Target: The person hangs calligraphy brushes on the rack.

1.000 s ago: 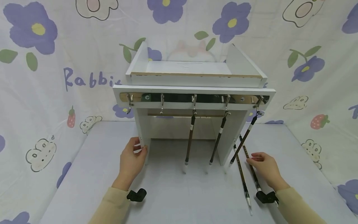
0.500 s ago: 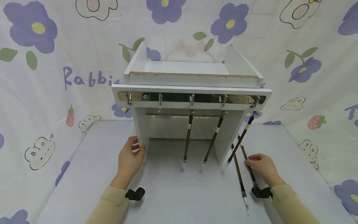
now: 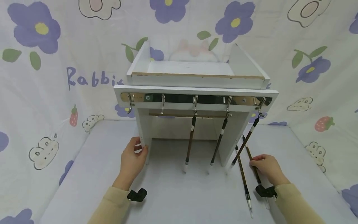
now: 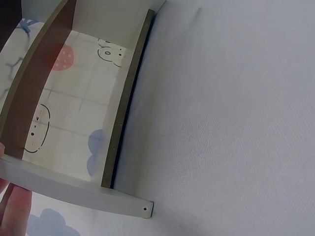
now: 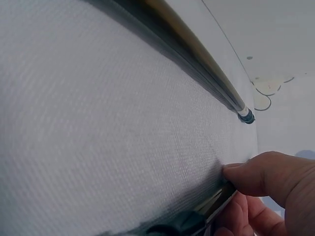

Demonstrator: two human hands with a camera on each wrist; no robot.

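Observation:
My left hand holds the left side panel of a white wooden shelf; its fingers show at the edge of the left wrist view. To the shelf's right, my right hand pinches a calligraphy brush between thumb and fingers, low over the table; the right wrist view shows this grip on the shaft. A second calligraphy brush lies to its left. Three more brushes, the left one, the middle one and the right one, hang by loops from the shelf's hooks.
A metal hook rail runs along the shelf front; its two leftmost hooks carry nothing. White cloth covers the table. A patterned curtain stands behind and at both sides. A black wrist camera sits below the left hand.
The fingers of my right hand have come onto the brush on the far right and now pinch it. My left hand stays on the side panel. The head view has shifted slightly.

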